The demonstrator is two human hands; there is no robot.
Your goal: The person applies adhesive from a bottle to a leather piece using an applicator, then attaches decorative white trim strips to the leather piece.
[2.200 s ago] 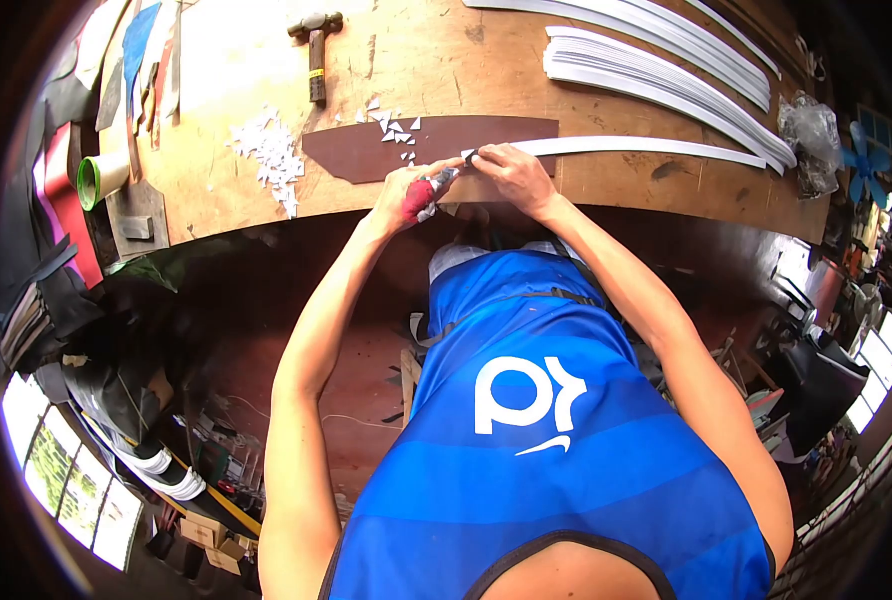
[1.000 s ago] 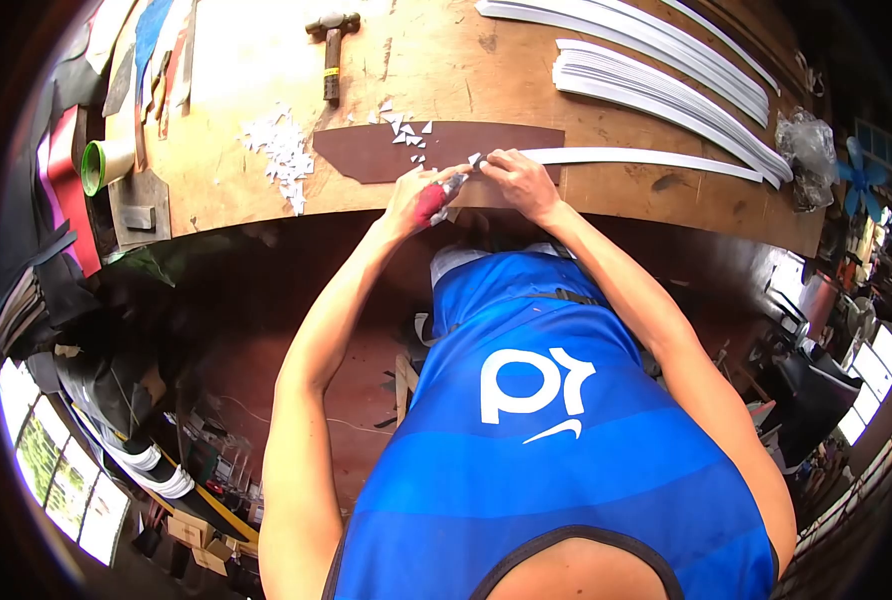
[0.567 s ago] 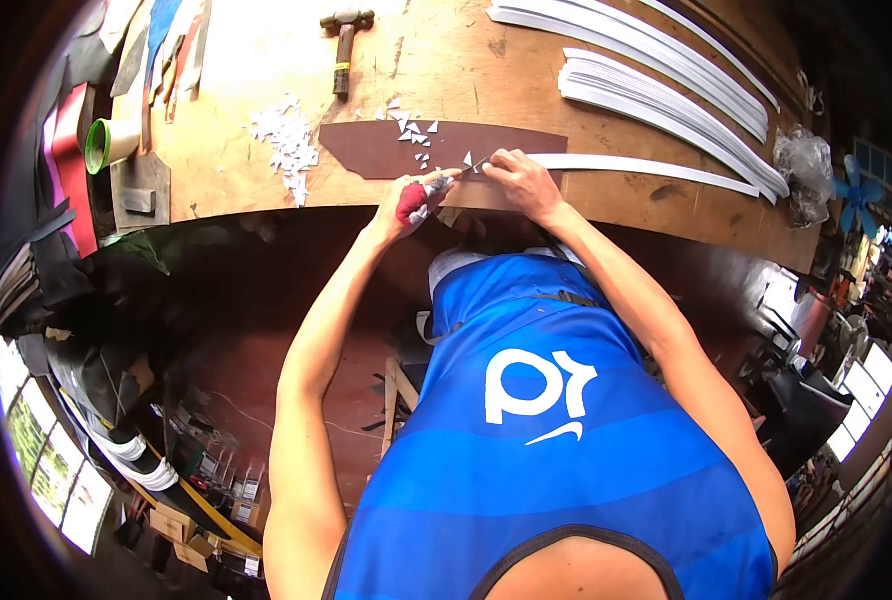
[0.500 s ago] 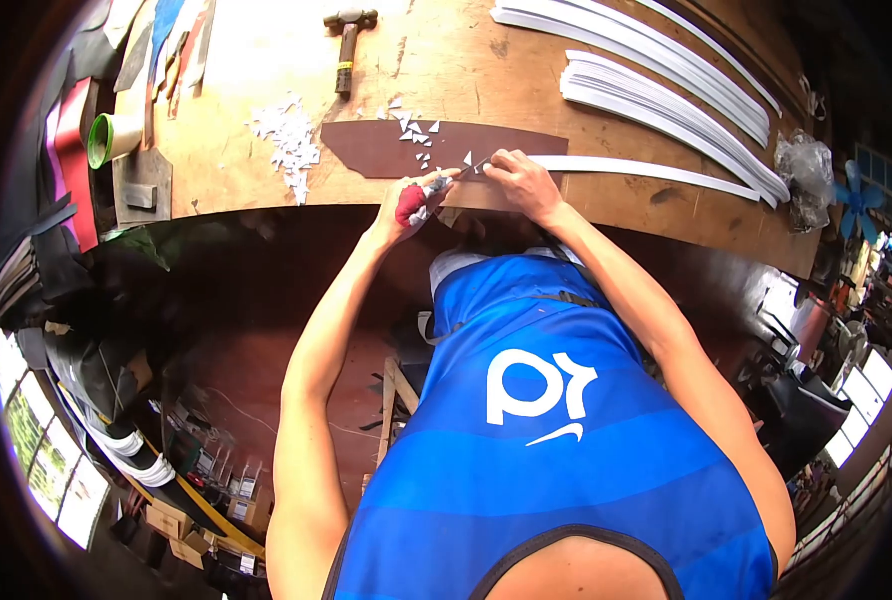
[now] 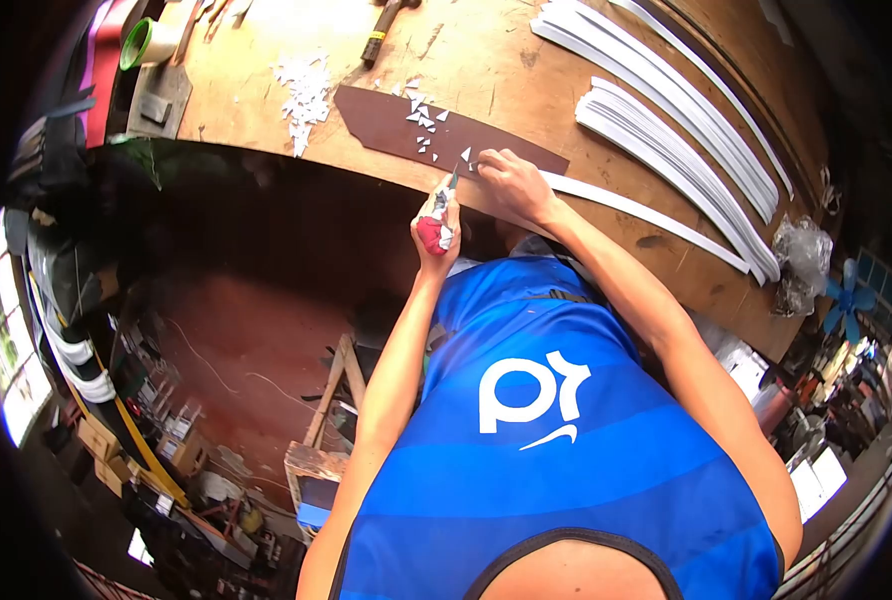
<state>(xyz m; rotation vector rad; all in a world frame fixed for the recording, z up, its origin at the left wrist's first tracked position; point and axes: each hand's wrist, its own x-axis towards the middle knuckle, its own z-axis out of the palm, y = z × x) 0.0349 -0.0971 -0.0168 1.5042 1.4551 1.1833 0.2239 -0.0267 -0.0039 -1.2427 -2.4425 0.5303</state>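
My left hand (image 5: pixel 438 222) is closed around the wrapped red and white handle of a knife (image 5: pixel 455 178), its thin blade pointing up toward the board. Just to its right, my right hand (image 5: pixel 514 183) has its fingers bent down over the end of a white strip (image 5: pixel 646 215), which runs off to the right. Both hands are by the near edge of a dark brown board (image 5: pixel 386 118). Small white triangular offcuts (image 5: pixel 423 113) lie scattered on this board, and one piece sits near the blade tip.
On the wooden table (image 5: pixel 236 70) lie a pile of white scraps (image 5: pixel 304 95), a hammer (image 5: pixel 377 38) and stacked white strips (image 5: pixel 666 145). A green-rimmed cup (image 5: pixel 138 44) is at the far left. A clear plastic bag (image 5: pixel 804 255) hangs at the right corner.
My left hand has turned and drawn back from the board, so the knife now points more upright. My right hand stays at the strip's end. The whole view has tilted.
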